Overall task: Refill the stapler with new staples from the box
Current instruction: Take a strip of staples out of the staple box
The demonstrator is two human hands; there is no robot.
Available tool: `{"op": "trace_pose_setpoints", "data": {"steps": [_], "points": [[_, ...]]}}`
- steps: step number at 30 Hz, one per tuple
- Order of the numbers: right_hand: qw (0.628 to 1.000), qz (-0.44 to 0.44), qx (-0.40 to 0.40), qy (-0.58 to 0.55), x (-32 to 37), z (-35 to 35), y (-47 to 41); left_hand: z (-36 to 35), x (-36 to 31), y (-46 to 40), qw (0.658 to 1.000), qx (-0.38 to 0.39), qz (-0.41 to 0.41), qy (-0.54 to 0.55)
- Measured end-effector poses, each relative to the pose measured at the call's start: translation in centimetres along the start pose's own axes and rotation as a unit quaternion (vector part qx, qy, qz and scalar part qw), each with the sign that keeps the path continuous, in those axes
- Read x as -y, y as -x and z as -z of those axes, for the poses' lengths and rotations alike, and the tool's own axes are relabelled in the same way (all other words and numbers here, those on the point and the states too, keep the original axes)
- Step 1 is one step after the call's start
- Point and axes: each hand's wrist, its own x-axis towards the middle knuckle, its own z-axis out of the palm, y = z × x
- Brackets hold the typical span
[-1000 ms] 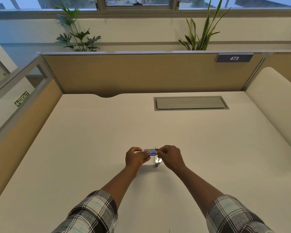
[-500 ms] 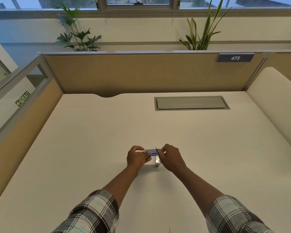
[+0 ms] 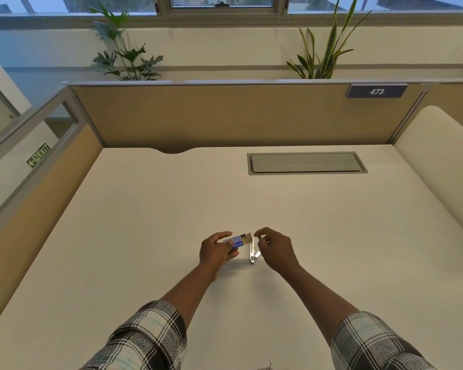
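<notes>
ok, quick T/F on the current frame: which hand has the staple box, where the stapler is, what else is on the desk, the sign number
1. The left hand holds the small blue and white staple box. True.
2. The metal stapler lies shut and flat at the far edge of the desk. False: it is splayed open between the two hands, near the person.
3. The right hand grips the box too. False: its fingers are pinched by the stapler's top, off the box.
4. The sign on the partition reads 473. True.
5. A grey flap sits in the desk's far right part. True.
</notes>
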Motion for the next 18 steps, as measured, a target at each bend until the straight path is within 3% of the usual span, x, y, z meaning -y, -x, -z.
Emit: {"op": "trace_pose_setpoints", "data": {"steps": [9, 18], "points": [[0.995, -0.024, 0.033, -0.088, 0.40, -0.65, 0.35, 0.22, -0.03, 0.12, 1.000, 0.017, 0.003, -0.008], [0.996, -0.017, 0.031, -0.079, 0.63, -0.73, 0.61, 0.51, 0.00, 0.58, 0.997, 0.062, 0.012, -0.046]]}}
